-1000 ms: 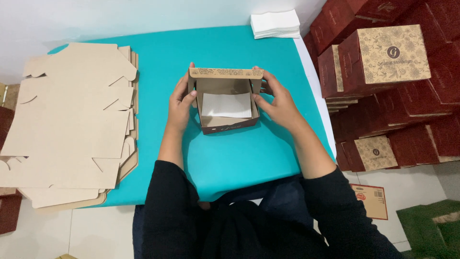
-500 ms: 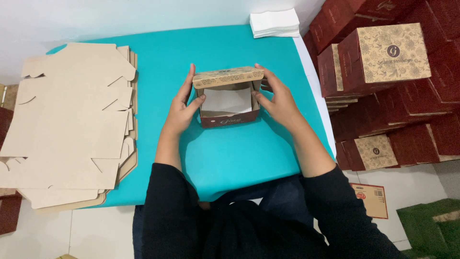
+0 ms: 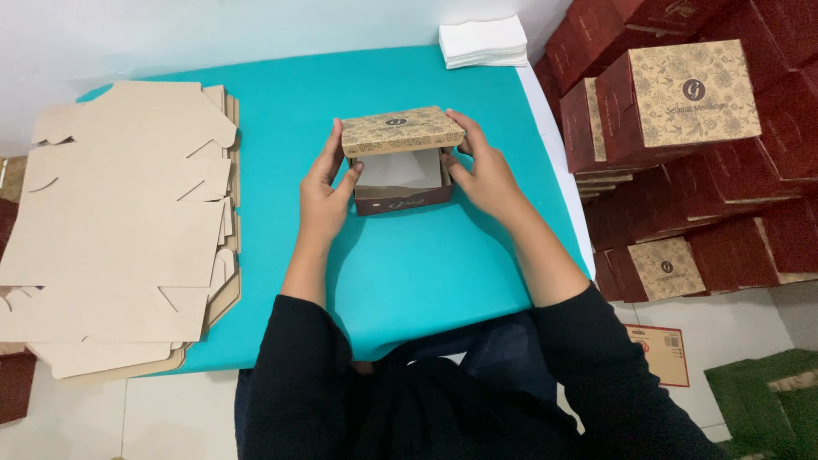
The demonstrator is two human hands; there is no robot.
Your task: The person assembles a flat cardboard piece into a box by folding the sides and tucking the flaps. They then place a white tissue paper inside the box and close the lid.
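Note:
A small cardboard box (image 3: 400,198) with dark red sides stands on the teal table (image 3: 409,273). Its patterned tan lid (image 3: 402,130) tilts down over the opening, half lowered. White paper (image 3: 399,170) lines the inside. My left hand (image 3: 322,194) holds the box's left side, thumb at the lid's left edge. My right hand (image 3: 479,170) grips the right side, fingers on the lid's right corner.
A stack of flat, unfolded cardboard blanks (image 3: 119,221) covers the table's left part. A pile of white paper sheets (image 3: 484,41) lies at the far right corner. Several finished red and tan boxes (image 3: 682,111) are stacked to the right, beside the table.
The lid has swung from upright down toward me over the box. Both hands followed it along the sides.

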